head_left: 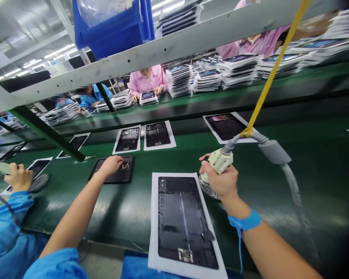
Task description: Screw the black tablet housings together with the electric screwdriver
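My right hand (221, 180) gripped a corded tool (221, 159) near the black panel (174, 211) on the worktop (180, 161); my left hand (110, 166) reached small metal pieces (125, 166) in the tray (116, 178), its fingers' hold indiscernible. A loose pinch could have scattered pieces.

Blue bin (119, 37) above a white beam (168, 50) with small holes, clear plastic (100, 11) inside the bin, slanted green post (48, 131) below the beam, white-edged stacks (179, 81) on the far bench (203, 100), person in pink (156, 76) behind the bench, tube lights (174, 6) overhead
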### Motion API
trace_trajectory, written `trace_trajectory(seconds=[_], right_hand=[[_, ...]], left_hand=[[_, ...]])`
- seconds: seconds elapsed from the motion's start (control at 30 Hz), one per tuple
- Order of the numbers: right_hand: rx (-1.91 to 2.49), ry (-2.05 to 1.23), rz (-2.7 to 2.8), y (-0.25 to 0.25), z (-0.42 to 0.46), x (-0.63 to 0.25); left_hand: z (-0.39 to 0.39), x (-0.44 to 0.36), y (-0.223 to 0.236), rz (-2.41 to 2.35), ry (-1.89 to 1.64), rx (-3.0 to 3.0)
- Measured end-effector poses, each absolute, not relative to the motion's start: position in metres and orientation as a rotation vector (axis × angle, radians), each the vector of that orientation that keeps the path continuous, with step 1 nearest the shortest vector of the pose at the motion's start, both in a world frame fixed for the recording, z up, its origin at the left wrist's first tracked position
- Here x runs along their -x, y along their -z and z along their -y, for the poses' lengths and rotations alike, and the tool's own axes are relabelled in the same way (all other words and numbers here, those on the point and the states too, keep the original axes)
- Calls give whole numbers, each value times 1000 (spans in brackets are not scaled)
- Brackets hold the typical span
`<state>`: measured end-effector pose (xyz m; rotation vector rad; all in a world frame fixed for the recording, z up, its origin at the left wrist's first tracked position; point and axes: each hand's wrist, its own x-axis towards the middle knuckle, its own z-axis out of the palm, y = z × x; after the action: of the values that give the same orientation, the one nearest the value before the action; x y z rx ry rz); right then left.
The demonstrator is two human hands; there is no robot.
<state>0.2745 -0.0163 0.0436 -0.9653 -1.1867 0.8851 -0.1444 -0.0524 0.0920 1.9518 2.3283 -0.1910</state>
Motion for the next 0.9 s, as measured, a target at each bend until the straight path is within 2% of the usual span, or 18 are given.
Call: trace_trajectory(seconds=[0.3,0.5,0.6,0.73,0.9], right_hand=[[978,-869,1215,-44,16,-277],[979,-833,1262,-43,16,-278],[971,-859,1230,-45,17,-278],[956,-866,1225,-46,18,-278],[956,-865,1246,-46,19,-278]], left_hand=[[18,175,-84,-2126,239,-1927],[19,183,-92,-2119,148,-1924],[28,176,-100,-2146,-173,-1851],[48,127,-94,-1909,-753,-1612],[72,44,-53,-1639,-892,-1446]])
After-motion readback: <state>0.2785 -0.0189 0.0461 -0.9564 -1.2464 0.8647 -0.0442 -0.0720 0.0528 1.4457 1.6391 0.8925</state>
